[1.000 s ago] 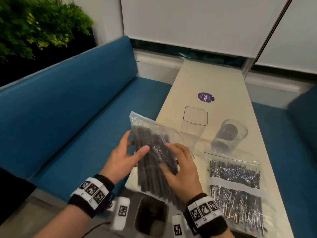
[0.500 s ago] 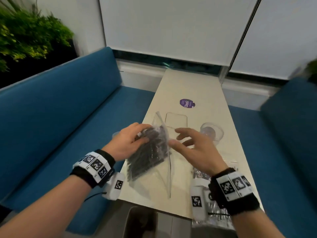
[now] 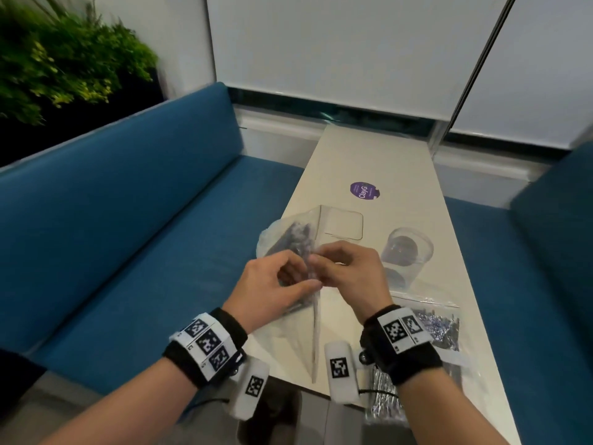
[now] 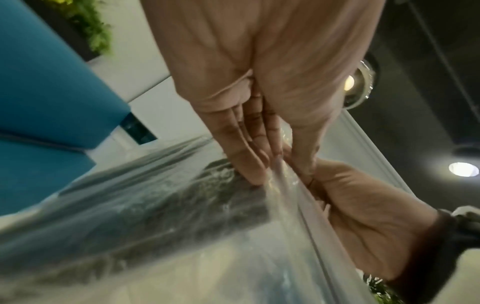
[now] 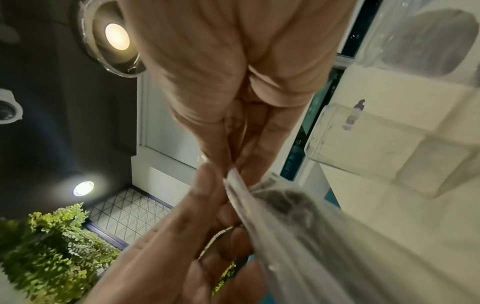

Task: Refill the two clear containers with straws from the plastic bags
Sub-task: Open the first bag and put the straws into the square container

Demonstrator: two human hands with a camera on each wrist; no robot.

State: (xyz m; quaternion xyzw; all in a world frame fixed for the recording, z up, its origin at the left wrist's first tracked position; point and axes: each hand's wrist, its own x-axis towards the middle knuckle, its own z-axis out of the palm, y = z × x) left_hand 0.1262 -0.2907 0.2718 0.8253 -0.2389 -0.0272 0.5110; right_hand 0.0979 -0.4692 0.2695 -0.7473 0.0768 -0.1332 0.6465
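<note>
Pinching the bag of dark straws [image 3: 290, 244] at its top edge, my left hand [image 3: 272, 292] holds one side with thumb and curled fingers, above the near left part of the table [image 3: 369, 155]. My right hand [image 3: 349, 274] pinches the same edge from the other side, fingertips meeting my left. Beyond them the square clear container [image 3: 343, 224] stands on the table; to its right is the round clear container [image 3: 406, 255]. The second bag of straws [image 3: 439, 326] lies flat by my right wrist.
</note>
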